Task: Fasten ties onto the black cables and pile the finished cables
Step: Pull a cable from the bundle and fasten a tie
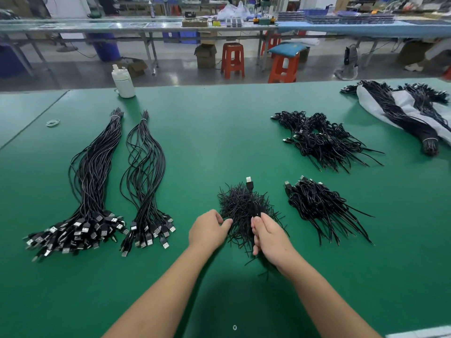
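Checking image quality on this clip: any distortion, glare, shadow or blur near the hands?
Head view: wide-angle bending curves the far table edges; soft overhead light, mild sheen on the green mat; a dark shadow lies between the forearms; left hand, right hand and tie pile are sharp; the background is slightly soft.

Factory assembly floor. Long green-matted surface [219,132] carries bundled black USB cables [90,181] sorted in batches. Behind: rows of long workbenches [146,26] with parts trays, red plastic stools [232,60], cardboard boxes [205,55], blue bins on concrete floor.
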{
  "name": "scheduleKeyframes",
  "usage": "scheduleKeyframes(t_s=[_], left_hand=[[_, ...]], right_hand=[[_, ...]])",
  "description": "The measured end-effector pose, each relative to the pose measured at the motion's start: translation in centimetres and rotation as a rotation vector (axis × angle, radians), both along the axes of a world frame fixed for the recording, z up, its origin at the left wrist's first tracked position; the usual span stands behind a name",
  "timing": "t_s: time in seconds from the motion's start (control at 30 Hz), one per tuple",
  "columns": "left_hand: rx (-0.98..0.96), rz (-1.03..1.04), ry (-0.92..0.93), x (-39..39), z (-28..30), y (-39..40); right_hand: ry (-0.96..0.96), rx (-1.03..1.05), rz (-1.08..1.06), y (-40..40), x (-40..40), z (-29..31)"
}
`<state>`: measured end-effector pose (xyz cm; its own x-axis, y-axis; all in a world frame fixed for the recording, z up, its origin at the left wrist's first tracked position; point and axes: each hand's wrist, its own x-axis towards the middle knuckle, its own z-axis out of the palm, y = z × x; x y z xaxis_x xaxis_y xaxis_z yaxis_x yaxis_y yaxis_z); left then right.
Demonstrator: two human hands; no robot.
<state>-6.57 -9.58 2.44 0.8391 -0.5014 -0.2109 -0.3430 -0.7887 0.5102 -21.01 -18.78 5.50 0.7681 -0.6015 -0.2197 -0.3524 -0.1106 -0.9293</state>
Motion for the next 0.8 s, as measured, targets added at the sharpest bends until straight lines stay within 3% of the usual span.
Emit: scheduleKeyframes(t_s=[0.37,0.8], left_hand=[[-0.085,0.137,0.134,0.2,0.5,-1.4],[-0.031,-0.140,0.049,0.6,0.5,1.9]], right_hand=[[0.118,-0.222,0.120,0.1,-0.1,-1.3],[0.081,-0.187,0.069,0.1,-0.4,-1.4]])
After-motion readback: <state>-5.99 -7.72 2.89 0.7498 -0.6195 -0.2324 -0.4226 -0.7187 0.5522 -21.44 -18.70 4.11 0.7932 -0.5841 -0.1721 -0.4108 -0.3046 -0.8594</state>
